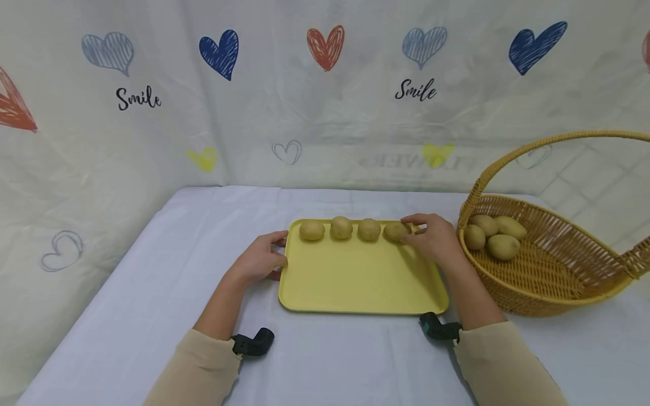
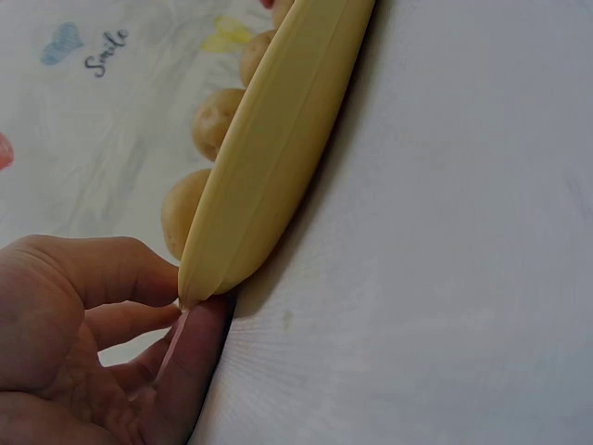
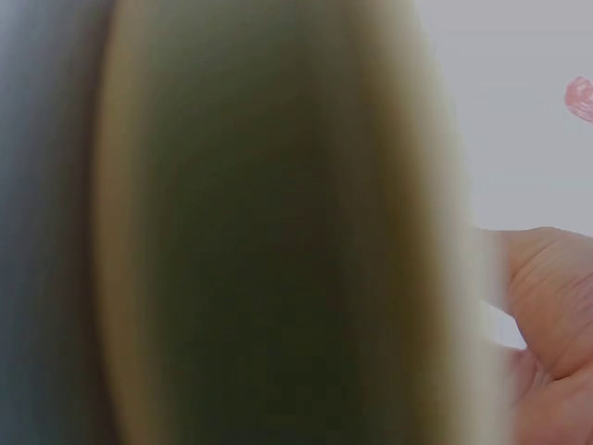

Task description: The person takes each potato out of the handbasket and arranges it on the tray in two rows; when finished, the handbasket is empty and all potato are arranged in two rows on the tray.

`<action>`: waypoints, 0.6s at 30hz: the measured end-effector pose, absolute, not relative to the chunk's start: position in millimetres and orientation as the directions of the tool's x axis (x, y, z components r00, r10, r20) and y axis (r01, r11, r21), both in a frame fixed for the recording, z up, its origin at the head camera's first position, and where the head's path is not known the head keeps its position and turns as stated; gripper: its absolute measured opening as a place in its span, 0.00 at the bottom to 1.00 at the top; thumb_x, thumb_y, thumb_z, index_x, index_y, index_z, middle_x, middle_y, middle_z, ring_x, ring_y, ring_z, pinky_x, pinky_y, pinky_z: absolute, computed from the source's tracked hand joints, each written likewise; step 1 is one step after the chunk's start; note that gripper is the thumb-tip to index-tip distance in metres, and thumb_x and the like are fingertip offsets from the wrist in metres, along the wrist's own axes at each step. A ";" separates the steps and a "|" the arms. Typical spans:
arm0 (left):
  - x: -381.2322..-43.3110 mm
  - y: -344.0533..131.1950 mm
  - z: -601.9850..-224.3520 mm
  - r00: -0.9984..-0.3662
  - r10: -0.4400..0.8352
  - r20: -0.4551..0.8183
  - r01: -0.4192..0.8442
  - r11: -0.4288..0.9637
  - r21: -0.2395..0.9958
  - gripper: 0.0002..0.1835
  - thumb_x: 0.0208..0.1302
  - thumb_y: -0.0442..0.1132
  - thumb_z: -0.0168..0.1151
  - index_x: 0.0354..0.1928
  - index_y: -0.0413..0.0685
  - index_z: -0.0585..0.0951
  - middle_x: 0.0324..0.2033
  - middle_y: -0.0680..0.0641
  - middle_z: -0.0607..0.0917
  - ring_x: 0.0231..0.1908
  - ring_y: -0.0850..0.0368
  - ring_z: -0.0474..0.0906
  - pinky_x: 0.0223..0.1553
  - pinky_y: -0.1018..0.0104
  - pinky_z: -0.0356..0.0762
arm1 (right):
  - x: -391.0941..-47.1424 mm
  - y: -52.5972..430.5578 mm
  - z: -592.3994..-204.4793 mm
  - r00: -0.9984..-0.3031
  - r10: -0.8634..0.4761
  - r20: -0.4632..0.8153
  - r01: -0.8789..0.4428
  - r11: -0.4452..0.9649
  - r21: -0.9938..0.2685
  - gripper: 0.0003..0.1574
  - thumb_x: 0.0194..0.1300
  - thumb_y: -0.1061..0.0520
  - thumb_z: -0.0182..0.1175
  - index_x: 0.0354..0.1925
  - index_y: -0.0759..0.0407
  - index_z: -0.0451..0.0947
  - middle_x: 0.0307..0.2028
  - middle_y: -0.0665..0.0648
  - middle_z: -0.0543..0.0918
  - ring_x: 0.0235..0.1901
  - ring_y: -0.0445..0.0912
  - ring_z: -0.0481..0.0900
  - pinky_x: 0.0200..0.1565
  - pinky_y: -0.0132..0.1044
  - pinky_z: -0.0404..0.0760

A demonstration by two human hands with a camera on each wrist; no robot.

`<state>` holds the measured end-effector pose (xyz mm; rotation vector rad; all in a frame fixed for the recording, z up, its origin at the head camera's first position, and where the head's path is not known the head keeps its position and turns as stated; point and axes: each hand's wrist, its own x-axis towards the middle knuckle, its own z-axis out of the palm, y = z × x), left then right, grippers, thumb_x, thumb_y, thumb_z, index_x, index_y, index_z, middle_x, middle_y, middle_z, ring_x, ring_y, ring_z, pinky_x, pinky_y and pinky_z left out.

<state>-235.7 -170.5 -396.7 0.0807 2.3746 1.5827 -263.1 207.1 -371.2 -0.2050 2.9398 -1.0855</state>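
A yellow rectangular tray [image 1: 355, 276] lies on the white-covered table, with several potatoes in a row along its far edge. My left hand [image 1: 259, 256] pinches the tray's left rim between thumb and fingers; the left wrist view shows the fingertips at its corner. At the row's right end, my right hand [image 1: 434, 239] holds the last potato [image 1: 396, 232] between thumb and fingers, near the far right corner. To its left sits another potato [image 1: 369, 230]. In the right wrist view the blurred tray side [image 3: 269, 232] covers much of the right hand and hides the potato.
A wicker basket [image 1: 553, 304] with a tall arched handle stands right of the tray, close to my right forearm. Several more potatoes [image 1: 503, 247] lie at its left end. Behind the table hangs a pale curtain [image 1: 355, 113] printed with hearts.
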 end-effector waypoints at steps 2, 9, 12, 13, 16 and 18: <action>-235.7 -170.7 -397.1 -0.959 0.199 -0.204 -0.111 0.396 0.911 0.45 0.57 0.24 0.55 0.80 0.44 0.60 0.66 0.41 0.71 0.38 0.55 0.78 0.36 0.60 0.89 | -262.9 207.1 -370.1 -0.991 -0.123 0.045 -0.123 0.753 -0.646 0.30 0.71 0.51 0.64 0.68 0.58 0.77 0.72 0.73 0.65 0.61 0.65 0.77 0.47 0.51 0.86; -235.4 -169.1 -399.2 -0.958 0.206 -0.198 -0.103 0.398 0.912 0.45 0.56 0.24 0.56 0.80 0.42 0.59 0.66 0.39 0.72 0.40 0.54 0.79 0.36 0.60 0.89 | -260.1 206.8 -364.3 -0.986 -0.118 0.121 -0.168 0.753 -0.636 0.31 0.71 0.50 0.64 0.67 0.59 0.78 0.66 0.71 0.75 0.59 0.65 0.80 0.49 0.55 0.86; -234.7 -168.5 -398.5 -0.959 0.203 -0.196 -0.102 0.397 0.912 0.46 0.56 0.24 0.56 0.80 0.42 0.59 0.67 0.39 0.71 0.41 0.54 0.79 0.36 0.60 0.89 | -255.1 205.4 -356.2 -0.987 -0.105 0.124 -0.162 0.729 -0.665 0.30 0.71 0.50 0.64 0.68 0.57 0.77 0.67 0.70 0.74 0.60 0.65 0.79 0.50 0.56 0.85; -234.6 -168.6 -398.0 -0.959 0.203 -0.196 -0.102 0.399 0.911 0.46 0.56 0.24 0.56 0.80 0.42 0.59 0.67 0.39 0.71 0.41 0.54 0.79 0.36 0.60 0.89 | -253.4 204.7 -353.1 -0.987 -0.101 0.127 -0.161 0.724 -0.670 0.30 0.71 0.51 0.64 0.69 0.56 0.77 0.66 0.69 0.74 0.60 0.64 0.79 0.50 0.56 0.85; -234.7 -168.4 -396.1 -0.959 0.200 -0.200 -0.105 0.403 0.909 0.46 0.56 0.24 0.56 0.80 0.42 0.59 0.67 0.39 0.70 0.42 0.53 0.79 0.38 0.60 0.89 | -248.6 203.2 -342.2 -0.989 -0.083 0.119 -0.142 0.710 -0.689 0.31 0.71 0.50 0.64 0.69 0.53 0.76 0.67 0.67 0.74 0.62 0.63 0.78 0.52 0.55 0.84; -234.8 -168.5 -394.0 -0.958 0.204 -0.201 -0.104 0.405 0.908 0.46 0.56 0.24 0.56 0.80 0.43 0.59 0.68 0.40 0.70 0.44 0.53 0.80 0.39 0.60 0.89 | -246.4 202.9 -334.6 -0.989 -0.079 0.128 -0.146 0.707 -0.692 0.31 0.71 0.50 0.64 0.69 0.53 0.77 0.67 0.66 0.74 0.62 0.62 0.78 0.54 0.56 0.83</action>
